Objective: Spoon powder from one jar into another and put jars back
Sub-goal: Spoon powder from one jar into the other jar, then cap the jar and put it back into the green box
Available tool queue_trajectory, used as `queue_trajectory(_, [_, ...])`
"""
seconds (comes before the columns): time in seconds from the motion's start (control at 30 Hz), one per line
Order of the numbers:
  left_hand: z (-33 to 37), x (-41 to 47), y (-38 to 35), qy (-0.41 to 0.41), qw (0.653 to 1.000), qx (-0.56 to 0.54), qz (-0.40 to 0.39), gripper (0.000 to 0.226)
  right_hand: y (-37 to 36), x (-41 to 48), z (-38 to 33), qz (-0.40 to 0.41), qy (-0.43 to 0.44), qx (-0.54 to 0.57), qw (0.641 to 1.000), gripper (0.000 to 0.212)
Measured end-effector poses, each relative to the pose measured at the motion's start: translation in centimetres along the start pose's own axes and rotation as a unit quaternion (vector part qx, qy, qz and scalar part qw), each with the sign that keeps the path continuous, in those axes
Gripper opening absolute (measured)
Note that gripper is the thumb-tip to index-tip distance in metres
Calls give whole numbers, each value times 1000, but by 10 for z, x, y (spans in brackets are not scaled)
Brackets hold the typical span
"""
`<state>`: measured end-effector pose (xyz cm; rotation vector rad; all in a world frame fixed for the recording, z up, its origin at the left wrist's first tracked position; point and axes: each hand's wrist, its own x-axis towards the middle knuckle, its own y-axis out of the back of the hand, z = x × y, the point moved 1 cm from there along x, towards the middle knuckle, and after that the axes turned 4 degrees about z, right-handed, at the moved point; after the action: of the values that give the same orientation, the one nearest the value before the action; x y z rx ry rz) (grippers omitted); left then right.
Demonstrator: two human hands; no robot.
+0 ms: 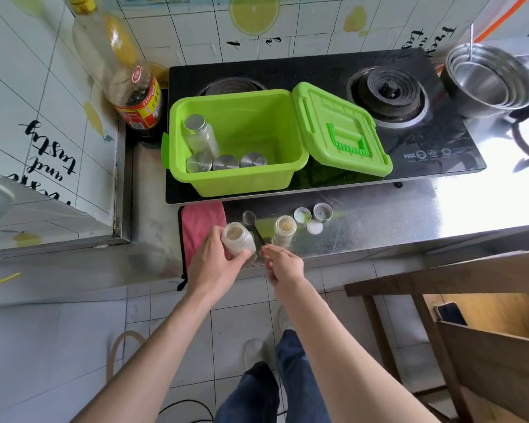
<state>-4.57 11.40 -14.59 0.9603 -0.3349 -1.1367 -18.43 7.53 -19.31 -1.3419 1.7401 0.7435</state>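
My left hand [215, 264] grips an open glass jar [238, 239] of pale powder at the counter's front edge. My right hand [283, 264] pinches the black handle of a small spoon [251, 219], whose bowl lies between the two jars. A second open jar [284, 228] of powder stands just right of the spoon. Two upturned metal lids [312, 213] and a white seal disc [315, 228] lie beside it. The green plastic box [196, 184] sits open on the stove with several capped jars [199, 134] inside.
A pink cloth [200, 227] lies left of the held jar. A large oil bottle [129, 77] stands in the back left corner. Stacked steel bowls [486, 80] sit at the back right. The box's hinged lid [342, 129] rests over the stove. A wooden chair [471, 300] stands at the right.
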Motion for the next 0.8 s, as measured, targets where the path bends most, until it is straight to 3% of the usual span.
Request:
queue_trajectory(0.13, [2, -2, -2, 30, 998, -58, 3, 44, 2, 11, 3, -3, 8, 3, 1000, 14])
queue_trajectory(0.33, [6, -1, -2, 0, 1000, -9, 9, 42, 11, 18, 2, -68, 112, -194, 972, 19])
queue_trajectory(0.47, [8, 1, -6, -5, 1000, 4, -3, 44, 26, 22, -5, -93, 124, -273, 950, 21])
queue_trajectory(0.6, [12, 0, -9, -5, 1000, 5, -17, 43, 54, 33, -19, 60, 198, -344, 916, 11])
queue_trajectory(0.7, [13, -2, -10, -6, 999, 6, -31, 44, 73, 35, -35, 155, 226, -340, 900, 26])
queue_trajectory(0.8, [15, -2, -11, -17, 999, 1, -43, 44, 80, 40, -50, 193, 249, -360, 878, 45])
